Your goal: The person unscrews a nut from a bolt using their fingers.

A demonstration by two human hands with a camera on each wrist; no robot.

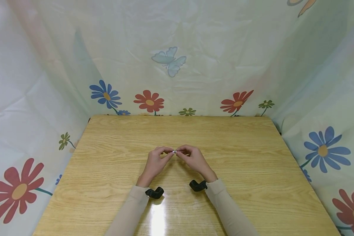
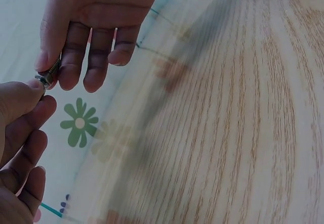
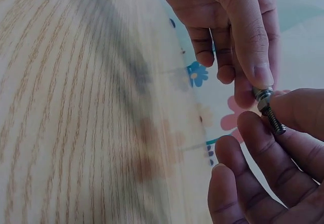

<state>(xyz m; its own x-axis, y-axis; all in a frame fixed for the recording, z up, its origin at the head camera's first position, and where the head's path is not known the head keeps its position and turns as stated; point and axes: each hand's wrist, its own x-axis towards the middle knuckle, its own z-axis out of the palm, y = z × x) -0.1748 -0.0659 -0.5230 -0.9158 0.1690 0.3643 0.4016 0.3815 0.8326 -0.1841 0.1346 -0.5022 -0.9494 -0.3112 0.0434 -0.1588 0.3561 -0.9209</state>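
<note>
A small metal bolt [image 1: 174, 151] is held between the fingertips of both hands, just above the table. My left hand [image 1: 155, 162] pinches its head end between thumb and index finger. From the other side my right hand [image 1: 196, 160] pinches the bolt with thumb and index finger. Up close in the right wrist view, a nut [image 3: 263, 103] sits on the bolt near the head, and the bare threaded shank [image 3: 275, 121] points toward the right palm. The other fingers of both hands are loosely bent. Fingertips partly cover the bolt head.
The wooden table [image 1: 177, 131] spreads out around both hands. A flower-printed curtain [image 1: 194, 65] hangs behind it and along both sides. Black wrist-worn devices [image 1: 154, 193] sit at the sleeve cuffs.
</note>
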